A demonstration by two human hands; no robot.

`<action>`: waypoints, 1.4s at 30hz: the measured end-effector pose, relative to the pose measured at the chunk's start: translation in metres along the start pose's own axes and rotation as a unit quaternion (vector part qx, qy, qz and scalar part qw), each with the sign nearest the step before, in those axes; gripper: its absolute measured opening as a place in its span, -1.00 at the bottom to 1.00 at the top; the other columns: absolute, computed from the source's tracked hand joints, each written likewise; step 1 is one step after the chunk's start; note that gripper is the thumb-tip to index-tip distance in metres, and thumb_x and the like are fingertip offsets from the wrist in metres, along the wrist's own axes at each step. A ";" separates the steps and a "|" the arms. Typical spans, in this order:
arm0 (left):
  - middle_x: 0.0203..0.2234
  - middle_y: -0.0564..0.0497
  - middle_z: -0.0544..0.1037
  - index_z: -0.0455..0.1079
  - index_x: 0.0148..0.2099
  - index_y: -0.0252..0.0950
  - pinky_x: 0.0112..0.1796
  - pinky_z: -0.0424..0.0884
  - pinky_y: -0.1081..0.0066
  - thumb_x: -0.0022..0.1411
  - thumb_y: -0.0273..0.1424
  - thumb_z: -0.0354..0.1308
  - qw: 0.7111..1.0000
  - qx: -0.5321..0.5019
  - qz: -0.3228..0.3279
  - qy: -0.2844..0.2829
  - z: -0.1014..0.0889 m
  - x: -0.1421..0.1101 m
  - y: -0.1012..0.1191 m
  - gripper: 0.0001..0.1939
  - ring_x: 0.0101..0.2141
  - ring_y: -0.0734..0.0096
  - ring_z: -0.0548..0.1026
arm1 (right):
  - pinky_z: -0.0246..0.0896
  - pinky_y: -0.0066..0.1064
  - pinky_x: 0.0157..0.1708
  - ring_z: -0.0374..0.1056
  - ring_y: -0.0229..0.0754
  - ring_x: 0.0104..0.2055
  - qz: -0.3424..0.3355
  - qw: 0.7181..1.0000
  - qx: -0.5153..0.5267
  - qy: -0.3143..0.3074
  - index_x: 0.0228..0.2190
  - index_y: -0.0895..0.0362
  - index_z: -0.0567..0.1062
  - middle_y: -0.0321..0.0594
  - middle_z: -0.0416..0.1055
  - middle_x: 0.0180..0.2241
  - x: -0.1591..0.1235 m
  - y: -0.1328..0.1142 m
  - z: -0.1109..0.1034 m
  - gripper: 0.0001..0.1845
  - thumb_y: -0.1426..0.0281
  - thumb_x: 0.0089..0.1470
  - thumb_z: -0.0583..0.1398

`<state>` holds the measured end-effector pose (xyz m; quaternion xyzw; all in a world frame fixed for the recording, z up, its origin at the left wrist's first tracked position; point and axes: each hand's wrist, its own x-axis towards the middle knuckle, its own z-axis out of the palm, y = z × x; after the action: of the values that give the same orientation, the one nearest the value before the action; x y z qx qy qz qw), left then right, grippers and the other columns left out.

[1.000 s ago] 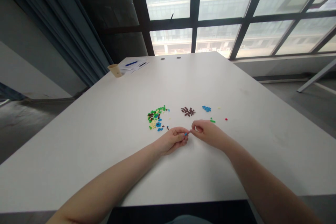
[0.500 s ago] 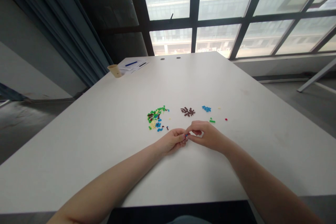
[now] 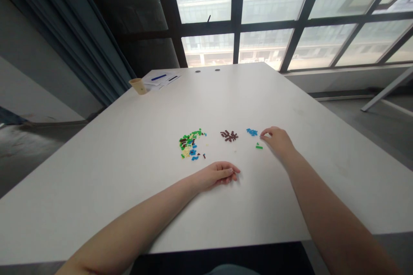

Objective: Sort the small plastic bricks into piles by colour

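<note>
A long white table (image 3: pixel 97 206) stands before a wall of black-framed windows (image 3: pixel 238 13), with a dark curtain (image 3: pixel 80 21) at the left and a paper cup (image 3: pixel 138 86) and papers (image 3: pixel 159 80) at the far corner. Near the middle of the tabletop lie a mixed heap of small plastic bricks (image 3: pixel 189 144), a cluster of dark brown bricks (image 3: pixel 229 135) and a cluster of blue bricks (image 3: pixel 252 132). A person's left hand (image 3: pixel 219 175) rests on the table just right of the heap, fingers lying together and nothing visible in them. The right hand (image 3: pixel 277 142), fingers narrowly curled, reaches down just beside the blue bricks and near a green brick (image 3: pixel 259 146); whether it grips a piece cannot be seen.
</note>
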<state>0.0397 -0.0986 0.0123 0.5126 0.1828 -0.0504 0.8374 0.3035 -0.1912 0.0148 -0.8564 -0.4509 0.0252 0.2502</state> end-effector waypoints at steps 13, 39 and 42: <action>-0.52 0.01 0.45 0.40 -0.30 -0.38 -0.55 0.04 0.53 -0.09 -0.49 0.17 1.000 0.017 0.004 -0.011 0.001 0.000 0.001 -0.79 -0.57 0.63 0.28 | -0.03 -0.44 -0.44 0.14 -0.27 -0.50 0.024 0.999 0.046 0.014 -0.39 0.13 0.48 -0.30 0.24 -0.58 -0.002 -0.017 -0.003 -0.77 0.36 -0.04 0.05; -0.26 0.00 0.49 0.52 -0.29 -0.13 -0.20 0.22 0.25 0.12 -0.26 0.05 0.620 0.653 0.113 0.421 -0.070 -0.003 0.036 -0.78 -0.16 0.21 0.36 | -0.21 -0.47 -0.53 -0.05 -0.36 -0.55 -0.162 0.896 0.042 -0.410 -0.63 0.14 0.17 -0.40 0.09 -0.63 -0.058 -0.087 -0.007 -0.73 0.26 -0.07 0.09; -0.27 -0.03 0.50 0.51 -0.32 -0.19 -0.18 0.22 0.24 0.13 -0.30 0.04 0.619 0.655 0.131 0.413 -0.069 -0.003 0.036 -0.78 -0.16 0.20 0.36 | -0.21 -0.46 -0.53 -0.06 -0.36 -0.55 -0.159 0.896 0.046 -0.411 -0.63 0.14 0.17 -0.39 0.09 -0.63 -0.058 -0.088 -0.008 -0.73 0.27 -0.07 0.09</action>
<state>0.0293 -0.0214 0.0151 0.9106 0.3591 0.1703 0.1133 0.2044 -0.1992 0.0512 -0.6742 -0.6421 0.3556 0.0825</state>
